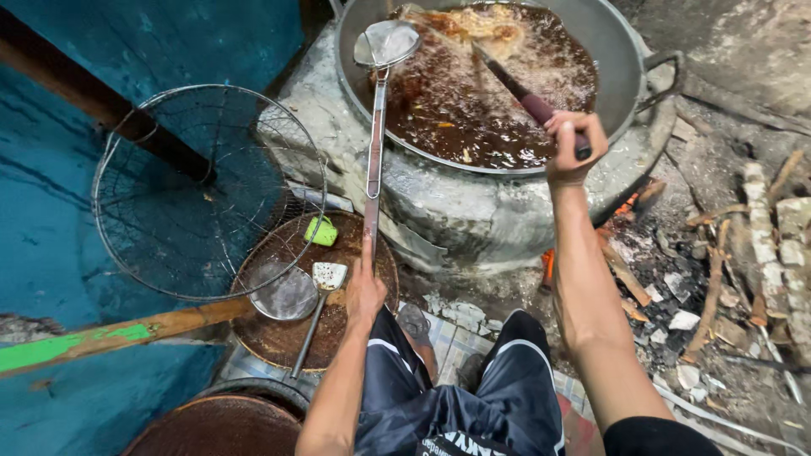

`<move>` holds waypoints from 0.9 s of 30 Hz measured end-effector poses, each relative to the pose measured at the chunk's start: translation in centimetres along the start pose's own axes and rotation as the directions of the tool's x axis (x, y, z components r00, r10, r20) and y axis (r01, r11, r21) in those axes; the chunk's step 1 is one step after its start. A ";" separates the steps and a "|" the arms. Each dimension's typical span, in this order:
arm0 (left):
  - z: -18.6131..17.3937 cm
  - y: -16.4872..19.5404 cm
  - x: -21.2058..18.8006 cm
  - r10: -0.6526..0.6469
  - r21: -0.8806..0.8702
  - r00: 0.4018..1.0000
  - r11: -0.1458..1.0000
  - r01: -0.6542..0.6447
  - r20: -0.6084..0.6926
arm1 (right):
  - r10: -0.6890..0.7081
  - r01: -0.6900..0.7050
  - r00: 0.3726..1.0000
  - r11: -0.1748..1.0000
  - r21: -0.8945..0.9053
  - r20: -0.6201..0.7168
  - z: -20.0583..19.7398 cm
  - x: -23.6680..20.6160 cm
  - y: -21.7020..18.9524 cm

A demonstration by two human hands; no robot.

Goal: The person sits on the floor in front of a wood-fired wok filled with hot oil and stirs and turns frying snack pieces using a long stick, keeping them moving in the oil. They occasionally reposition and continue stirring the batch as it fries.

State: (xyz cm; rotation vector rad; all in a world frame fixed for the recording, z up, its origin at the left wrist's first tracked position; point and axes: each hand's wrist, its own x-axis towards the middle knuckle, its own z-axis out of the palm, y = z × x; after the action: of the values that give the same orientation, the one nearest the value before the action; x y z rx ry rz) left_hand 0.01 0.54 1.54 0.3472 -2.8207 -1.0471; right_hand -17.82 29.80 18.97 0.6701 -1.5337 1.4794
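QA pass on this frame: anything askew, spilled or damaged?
Mostly tidy. The wire basket leans tilted against the blue wall rather than lying flat, and loose firewood and ash litter the ground right of the wok.

A wire basket (207, 190) leans by a round tray (279, 338) (spatula (328, 277) on it), firewood (714, 287) opposite.

At the top of the frame a big wok (621, 63) of bubbling brown oil sits on a stone stove (473, 211). The left hand (365, 291) grips a long skimmer (384, 46); the right hand (573, 143) grips a stirring stick (515, 84). A wire basket (203, 190) stands at left.
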 end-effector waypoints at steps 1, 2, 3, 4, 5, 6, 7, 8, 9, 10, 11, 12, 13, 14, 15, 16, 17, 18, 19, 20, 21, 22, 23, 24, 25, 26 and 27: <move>0.0 0.1 0.0 0.010 -0.004 1.000 1.000 -0.010 -0.010 | 0.027 -0.026 0.999 1.000 0.015 -0.023 -0.6 0.5 -0.3; -0.1 0.3 -0.1 0.022 -0.007 1.000 1.000 -0.022 -0.021 | 0.040 -0.039 0.999 0.999 0.034 -0.017 -1.4 1.0 -0.6; -0.1 0.4 -0.2 0.022 -0.009 1.000 1.000 -0.022 -0.012 | 0.051 -0.050 0.999 0.997 0.054 -0.009 -2.2 1.6 -1.0; -0.3 0.5 -0.4 0.022 -0.012 1.000 1.000 -0.022 -0.005 | 0.061 -0.060 0.998 0.995 0.076 -0.001 -2.9 2.1 -1.5; -0.4 0.6 -0.6 0.021 -0.014 1.000 1.000 -0.021 0.000 | 0.078 -0.079 0.997 0.993 0.086 0.014 -3.6 2.5 -2.0; -0.6 0.7 -0.8 0.021 -0.013 1.000 1.000 -0.021 0.006 | 0.094 -0.097 0.995 0.991 0.097 0.031 -4.3 2.9 -2.6; -0.8 0.8 -0.9 0.019 -0.014 1.000 1.000 -0.019 0.011 | 0.111 -0.116 0.993 0.987 0.108 0.051 -4.8 3.2 -3.1; -1.0 1.0 -1.1 0.017 -0.013 1.000 1.000 -0.017 0.016 | 0.112 -0.117 0.992 0.989 0.090 0.059 -5.3 3.6 -3.7; -1.1 1.1 -1.4 0.026 -0.008 1.000 1.000 -0.026 0.002 | 0.114 -0.119 0.991 0.990 0.073 0.065 -5.7 4.0 -4.2; -1.3 1.2 -1.6 0.037 -0.001 0.999 0.999 -0.037 -0.010 | 0.118 -0.122 0.991 0.991 0.055 0.068 -6.0 4.2 -4.7; -1.4 1.4 -1.7 0.051 0.006 0.998 0.999 -0.051 -0.022 | 0.129 -0.133 0.989 0.988 0.071 0.069 -6.3 4.5 -5.2; -1.5 1.5 -1.9 0.072 0.004 0.997 0.997 -0.072 -0.042 | 0.139 -0.145 0.988 0.986 0.087 0.072 -6.5 5.0 -5.7; -1.7 1.7 -2.1 0.092 0.002 0.994 0.996 -0.092 -0.060 | 0.151 -0.158 0.986 0.982 0.102 0.076 -6.8 5.4 -6.1; -1.9 1.7 -2.4 0.112 0.000 0.991 0.994 -0.112 -0.078 | 0.154 -0.163 0.985 0.979 0.125 0.079 -7.0 5.8 -6.6; -2.1 1.8 -2.8 0.099 0.008 0.993 0.995 -0.099 -0.061 | 0.156 -0.167 0.984 0.974 0.150 0.082 -7.2 6.4 -7.0; -2.3 1.9 -3.0 0.088 0.018 0.995 0.996 -0.087 -0.044 | 0.157 -0.170 0.984 0.970 0.175 0.084 -7.4 6.8 -7.5; -2.5 2.0 -3.3 0.076 0.028 0.997 0.997 -0.075 -0.027 | 0.160 -0.173 0.983 0.970 0.170 0.086 -7.6 7.1 -8.0; -2.8 2.1 -3.5 0.090 0.019 0.995 0.996 -0.090 -0.036 | 0.164 -0.177 0.982 0.971 0.164 0.089 -8.0 7.5 -8.6; -3.0 2.2 -3.8 0.102 0.009 0.994 0.995 -0.102 -0.043 | 0.169 -0.182 0.981 0.971 0.158 0.094 -8.4 7.8 -9.2; -3.2 2.3 -4.1 0.111 -0.002 0.993 0.994 -0.112 -0.050 | 0.175 -0.189 0.980 0.967 0.170 0.093 -8.8 8.2 -9.8; -3.5 2.4 -4.4 0.115 0.012 0.992 0.993 -0.114 -0.055 | 0.181 -0.195 0.979 0.964 0.183 0.091 -9.1 8.7 -10.4; -3.7 2.6 -4.6 0.119 0.026 0.991 0.993 -0.118 -0.060 | 0.185 -0.199 0.979 0.960 0.195 0.088 -9.5 9.2 -11.1; -3.9 2.7 -4.9 0.124 0.040 0.990 0.992 -0.122 -0.064 | 0.184 -0.201 0.978 0.958 0.207 0.096 -9.9 9.5 -11.7; -4.1 2.9 -5.1 0.132 0.038 0.989 0.991 -0.130 -0.064 | 0.183 -0.202 0.978 0.955 0.216 0.104 -10.5 9.9 -12.4; -4.4 3.1 -5.4 0.139 0.034 0.988 0.990 -0.137 -0.063 | 0.182 -0.203 0.977 0.953 0.224 0.113 -11.1 10.2 -13.0; -4.6 3.2 -5.6 0.145 0.029 0.987 0.989 -0.143 -0.064 | 0.182 -0.205 0.976 0.952 0.226 0.118 -11.6 10.5 -13.7; -4.9 3.3 -5.7 0.143 0.030 0.988 0.990 -0.141 -0.065 | 0.181 -0.206 0.975 0.951 0.229 0.125 -12.2 10.8 -14.4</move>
State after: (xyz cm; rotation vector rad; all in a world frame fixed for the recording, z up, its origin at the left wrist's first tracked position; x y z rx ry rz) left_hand 5.88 1.36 7.29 0.1770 -2.7548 -0.9535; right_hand -7.93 41.55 34.35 0.7631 -1.5466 1.8258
